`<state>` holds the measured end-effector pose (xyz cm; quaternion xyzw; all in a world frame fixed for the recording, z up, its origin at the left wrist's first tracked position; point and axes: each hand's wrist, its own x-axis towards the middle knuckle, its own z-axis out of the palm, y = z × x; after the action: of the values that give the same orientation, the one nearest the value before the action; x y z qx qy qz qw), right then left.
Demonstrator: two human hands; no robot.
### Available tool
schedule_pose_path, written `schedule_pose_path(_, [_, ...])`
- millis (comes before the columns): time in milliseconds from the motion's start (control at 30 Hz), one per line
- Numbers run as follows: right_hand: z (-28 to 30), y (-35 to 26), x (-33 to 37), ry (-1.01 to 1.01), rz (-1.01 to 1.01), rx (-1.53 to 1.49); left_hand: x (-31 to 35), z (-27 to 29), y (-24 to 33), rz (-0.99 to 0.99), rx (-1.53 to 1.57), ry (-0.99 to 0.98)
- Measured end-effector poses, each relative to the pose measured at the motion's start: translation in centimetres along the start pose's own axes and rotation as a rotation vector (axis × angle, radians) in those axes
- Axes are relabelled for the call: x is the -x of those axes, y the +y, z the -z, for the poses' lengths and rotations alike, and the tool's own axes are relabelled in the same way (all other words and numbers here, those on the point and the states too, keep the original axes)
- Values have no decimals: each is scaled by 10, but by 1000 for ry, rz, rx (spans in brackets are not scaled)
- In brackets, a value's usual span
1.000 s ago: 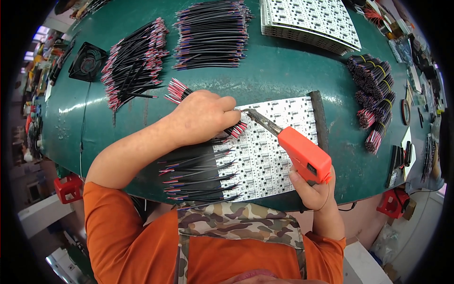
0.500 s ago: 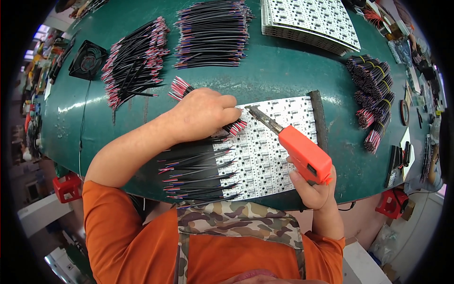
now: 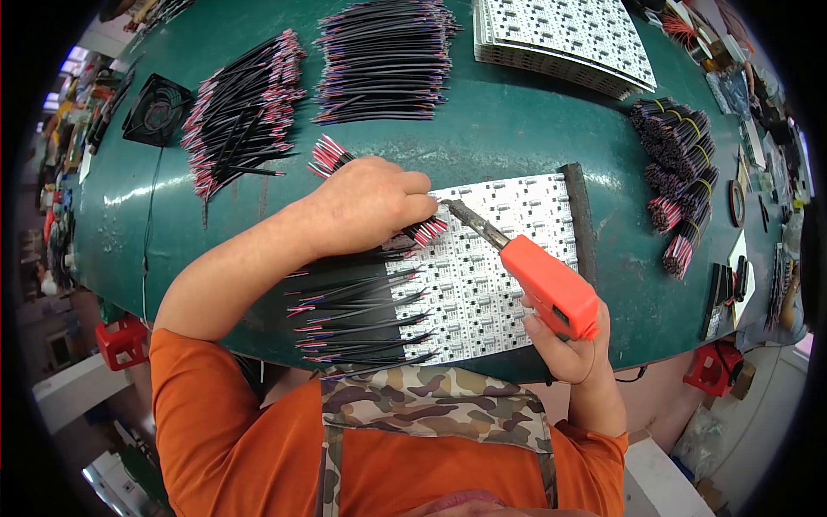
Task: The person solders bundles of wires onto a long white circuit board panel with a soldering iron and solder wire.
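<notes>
My left hand (image 3: 370,204) is closed on a bundle of short black wires (image 3: 426,231), whose red and white ends stick out on both sides. It rests over the far left corner of a white circuit board panel (image 3: 482,276). In my right hand (image 3: 568,345) is a red soldering gun (image 3: 551,289). The gun's dark tip meets the panel's far left corner, close to my left fingertips. Whether the tip touches a wire there is too small to tell. Several black wires (image 3: 362,314) lie in a row along the panel's left edge, their right ends on it.
A dark bar (image 3: 581,220) borders the panel's right side. Farther back on the green table (image 3: 551,129) lie two wire piles (image 3: 245,112) (image 3: 383,65), a stack of circuit boards (image 3: 564,39) and tied wire bundles (image 3: 680,172). A small black fan (image 3: 157,109) stands at left.
The soldering gun has shifted slightly left and nearer to me, its tip dropping a little at the panel's corner. My left hand keeps its hold on the wire bundle.
</notes>
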<state>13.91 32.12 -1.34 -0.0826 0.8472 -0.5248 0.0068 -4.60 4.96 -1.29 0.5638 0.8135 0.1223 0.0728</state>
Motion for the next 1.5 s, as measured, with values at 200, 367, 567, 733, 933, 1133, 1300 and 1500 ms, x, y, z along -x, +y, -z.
schedule_pose_path(200, [0,-1,0,16,1,14,-1,0,-1,-10,10,-6])
schedule_pose_path(367, [1,-10,-3,40,-31,-69,-1,2,0,-3,-9,-9])
schedule_pose_path(567, [4,-8,-3,34,22,-38,-1,1,-5,-13,37,-43])
schedule_pose_path(733, [1,-6,0,28,-11,-27,-3,0,-13,-72,107,-32])
schedule_pose_path(933, [-1,-2,4,30,-53,-66,-4,1,-17,-101,166,-21])
schedule_pose_path(1133, [0,-1,4,27,-31,-32,-7,3,-18,-106,177,-32])
schedule_pose_path(1300, [1,-1,3,-2,-11,-12,-7,4,-18,-105,173,-41])
schedule_pose_path(1500, [1,-4,3,32,7,0,-8,5,-15,-110,147,-36])
